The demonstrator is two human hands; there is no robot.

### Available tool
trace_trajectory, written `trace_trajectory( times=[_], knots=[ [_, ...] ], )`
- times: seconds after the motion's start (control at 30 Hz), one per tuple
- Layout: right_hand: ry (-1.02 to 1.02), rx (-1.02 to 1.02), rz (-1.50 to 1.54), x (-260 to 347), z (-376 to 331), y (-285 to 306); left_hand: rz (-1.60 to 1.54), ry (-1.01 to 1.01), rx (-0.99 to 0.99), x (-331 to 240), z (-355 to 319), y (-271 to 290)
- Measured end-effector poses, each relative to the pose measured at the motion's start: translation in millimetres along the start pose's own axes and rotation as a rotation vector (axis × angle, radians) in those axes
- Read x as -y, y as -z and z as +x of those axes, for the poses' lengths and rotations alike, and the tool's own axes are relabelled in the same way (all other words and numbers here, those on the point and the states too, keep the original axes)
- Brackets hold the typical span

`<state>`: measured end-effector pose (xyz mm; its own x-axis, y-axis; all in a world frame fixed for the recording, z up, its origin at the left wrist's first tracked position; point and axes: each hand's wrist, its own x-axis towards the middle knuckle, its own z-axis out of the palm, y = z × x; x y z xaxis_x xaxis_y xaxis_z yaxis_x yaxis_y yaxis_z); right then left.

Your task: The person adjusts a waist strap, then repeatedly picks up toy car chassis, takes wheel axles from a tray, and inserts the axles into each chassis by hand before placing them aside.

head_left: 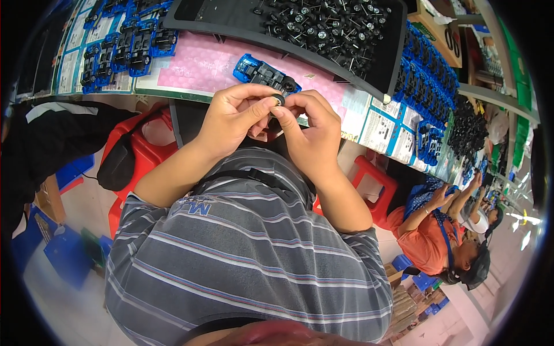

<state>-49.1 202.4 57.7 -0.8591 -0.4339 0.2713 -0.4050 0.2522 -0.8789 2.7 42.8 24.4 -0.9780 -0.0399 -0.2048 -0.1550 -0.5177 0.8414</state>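
Observation:
My left hand (pixel 234 118) and my right hand (pixel 309 130) meet in front of my chest, fingertips pinched together on a small black toy wheel (pixel 279 99) with a silver hub. Just beyond my fingers a blue toy car body (pixel 264 74) lies upside down on a pink mat (pixel 202 66), its black underside showing and one wheel fitted at its right end. Whether an axle is attached to the held wheel is hidden by my fingers.
A black tray (pixel 231 20) heaped with loose wheels on axles sits beyond the mat. Rows of blue toy cars (pixel 124 43) lie at the far left and others (pixel 427 86) at the right. A red stool (pixel 144 150) stands below. Another person (pixel 438 230) works at right.

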Motion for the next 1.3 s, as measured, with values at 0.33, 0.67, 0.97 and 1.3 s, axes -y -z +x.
trace_trajectory(
  times=[0.33,0.67,0.97,1.3],
  knots=[
    [-0.02,0.044,0.028,-11,-4,-3,0.068,-0.079,-0.002,6,-7,1],
    [-0.177,0.096,0.225,-30,-12,-19,0.109,-0.076,0.067,9,-8,17],
    [-0.399,0.176,0.574,-25,-9,-29,0.093,-0.169,0.024,11,-13,29],
    [0.172,0.159,-0.431,-23,41,-28,0.113,-0.186,-0.175,31,-3,52]
  ],
)
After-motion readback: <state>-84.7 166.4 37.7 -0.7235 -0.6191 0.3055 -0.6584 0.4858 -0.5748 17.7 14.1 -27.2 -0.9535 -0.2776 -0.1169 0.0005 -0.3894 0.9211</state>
